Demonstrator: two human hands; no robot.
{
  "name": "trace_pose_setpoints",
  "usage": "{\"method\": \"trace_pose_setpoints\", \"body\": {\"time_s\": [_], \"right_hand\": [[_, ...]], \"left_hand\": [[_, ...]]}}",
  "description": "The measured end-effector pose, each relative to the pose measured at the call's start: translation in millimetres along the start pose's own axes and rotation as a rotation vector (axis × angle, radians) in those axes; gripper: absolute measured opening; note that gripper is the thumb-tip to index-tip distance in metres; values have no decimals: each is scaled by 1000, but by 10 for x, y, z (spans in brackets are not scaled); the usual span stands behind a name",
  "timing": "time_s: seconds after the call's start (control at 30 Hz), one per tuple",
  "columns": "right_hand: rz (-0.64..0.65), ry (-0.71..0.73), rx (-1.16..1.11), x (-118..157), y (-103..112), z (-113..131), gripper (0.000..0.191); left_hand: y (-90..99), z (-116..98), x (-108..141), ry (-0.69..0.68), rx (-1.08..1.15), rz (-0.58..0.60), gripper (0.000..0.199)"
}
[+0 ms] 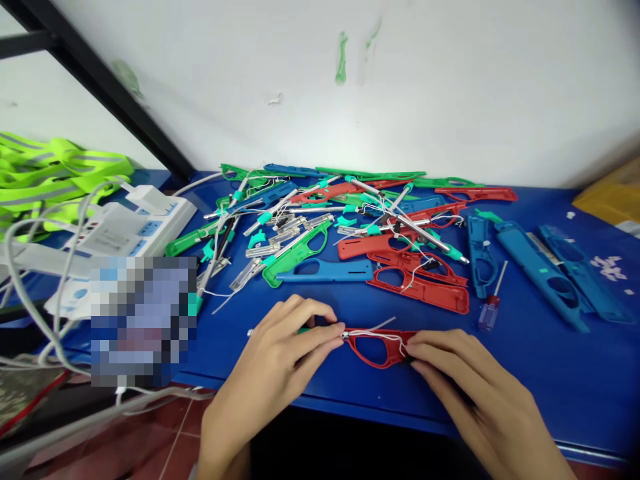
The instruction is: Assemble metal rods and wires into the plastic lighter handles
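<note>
Near the table's front edge lies a red lighter shell [379,363], one half of a handle with an oval finger opening. My left hand [283,350] is closed, thumb and fingertips pinching a thin metal lighter tube [345,335] at the shell's narrow end. The tube's other end shows left of that hand. White wires [373,333] run from the tube over the shell to my right hand [463,363]. The right fingers are closed on the shell's wide end, with a small black part just visible under the fingertips. What else they cover is hidden.
Behind my hands is a pile of red, green and blue lighter shells [325,270], tubes and clear tanks [285,233]. A screwdriver [490,310] and blue shells [537,267] lie right. A white power strip [173,223] with cables and a pixelated area stand left. A wall rises behind.
</note>
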State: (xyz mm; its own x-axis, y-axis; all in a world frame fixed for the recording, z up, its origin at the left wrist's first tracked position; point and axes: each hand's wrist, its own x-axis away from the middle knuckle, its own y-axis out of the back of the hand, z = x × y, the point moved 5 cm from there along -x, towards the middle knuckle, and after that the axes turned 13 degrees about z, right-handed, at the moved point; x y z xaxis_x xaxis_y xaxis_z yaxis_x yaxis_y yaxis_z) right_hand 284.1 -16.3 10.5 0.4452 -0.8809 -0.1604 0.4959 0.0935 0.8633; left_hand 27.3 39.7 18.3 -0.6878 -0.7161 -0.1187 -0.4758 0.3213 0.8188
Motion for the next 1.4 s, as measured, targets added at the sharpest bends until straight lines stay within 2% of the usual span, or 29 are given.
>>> {"method": "trace_pose_setpoints", "body": {"time_s": [0.13,0.37,0.5,0.67,0.9,1.1,1.27,1.4], "right_hand": [[0,17,-45,-48,11,27,25],[6,40,8,-57,2,49,35],[19,58,-1,-79,12,57,32],[-29,53,62,-122,-5,107,34],[-39,65,120,-137,-24,136,33],[-72,35,-39,-145,36,84,20],[-57,35,-94,-125,56,63,22],[-75,47,-54,-109,38,60,24]], "left_hand": [[-9,-6,-3,-7,-3,1,22],[-13,-7,1,18,-25,17,23],[-29,-20,18,7,-107,58,44],[-39,-71,-11,-57,-167,138,66],[-32,-87,-21,-48,-143,147,65],[-61,-72,-14,-47,-155,162,61],[-77,-53,-3,-36,-209,154,62],[-88,-83,-36,-34,-205,162,59]]}}
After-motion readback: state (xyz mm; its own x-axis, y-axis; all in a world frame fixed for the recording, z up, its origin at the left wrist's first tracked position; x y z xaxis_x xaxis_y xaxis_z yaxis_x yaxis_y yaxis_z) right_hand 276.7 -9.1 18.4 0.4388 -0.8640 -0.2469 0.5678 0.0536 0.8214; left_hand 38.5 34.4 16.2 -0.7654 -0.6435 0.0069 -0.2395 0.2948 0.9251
